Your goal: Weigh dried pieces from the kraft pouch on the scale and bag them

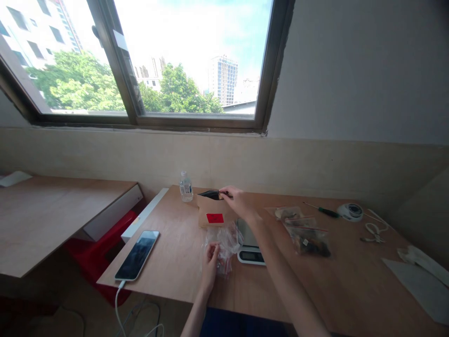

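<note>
Two grips at once: pinches brown pouch (214, 208) by its open mouth with right hand (239, 201), beside white scale (249, 256); clutches clear plastic bags (228, 238) in front with left hand (209, 260).

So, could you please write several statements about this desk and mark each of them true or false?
1. The right hand is at the mouth of the paper bag. True.
2. The phone lies to the right of the scale. False: it lies to the left of it.
3. The left hand is at the clear plastic. True.
4. The bottle lies on its side. False: it stands upright.
5. The screwdriver has a green handle. True.
</note>
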